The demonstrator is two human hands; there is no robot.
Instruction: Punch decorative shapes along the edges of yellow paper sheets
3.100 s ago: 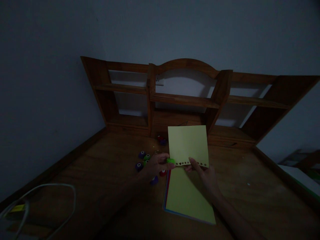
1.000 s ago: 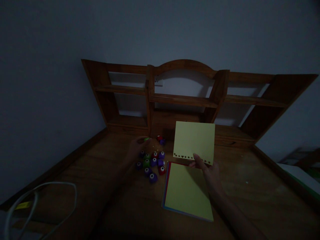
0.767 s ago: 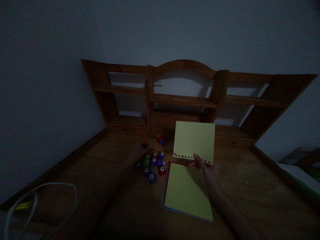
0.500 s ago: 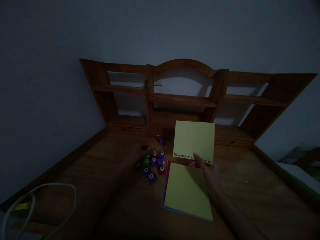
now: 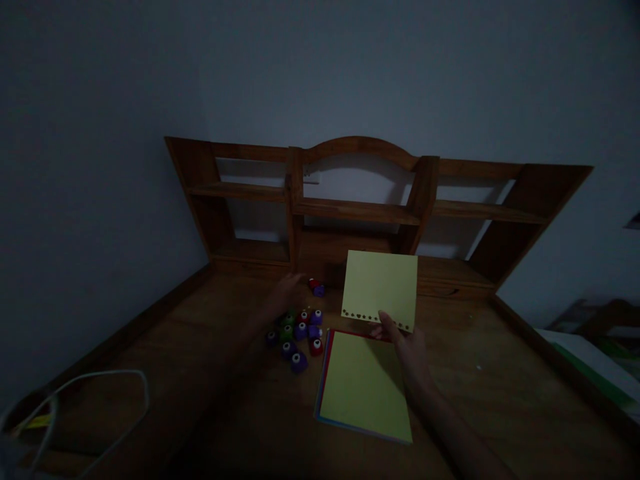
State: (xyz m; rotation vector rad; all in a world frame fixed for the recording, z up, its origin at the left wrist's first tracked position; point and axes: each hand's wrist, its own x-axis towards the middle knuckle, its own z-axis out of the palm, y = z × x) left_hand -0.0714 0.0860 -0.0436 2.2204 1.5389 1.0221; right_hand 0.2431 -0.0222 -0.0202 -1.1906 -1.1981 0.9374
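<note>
My right hand (image 5: pixel 411 347) pinches the lower edge of a yellow sheet of paper (image 5: pixel 380 283), thumb in front. A row of small cut-out shapes, stars and a heart among them, runs along that edge. Below it lies a stack of coloured paper (image 5: pixel 365 387), yellow on top, with red and blue edges showing. My left hand (image 5: pixel 285 295), dim and slightly blurred, reaches over the table with its fingers stretched out and nothing visible in them. Just right of its fingertips are a red and a purple craft punch (image 5: pixel 319 291). Several more craft punches (image 5: pixel 300 331) sit closer to me.
A wooden shelf unit (image 5: pixel 355 212) stands along the back of the wooden table (image 5: pixel 240 393). A white cable (image 5: pixel 145 383) loops at the lower left. Green and white items (image 5: pixel 590 367) lie beyond the table's right edge. Tiny paper bits lie near the punches.
My left hand has moved forward and right, away from the clustered punches, and its fingers have straightened. The whole view has shifted slightly. My right hand still holds the yellow sheet.
</note>
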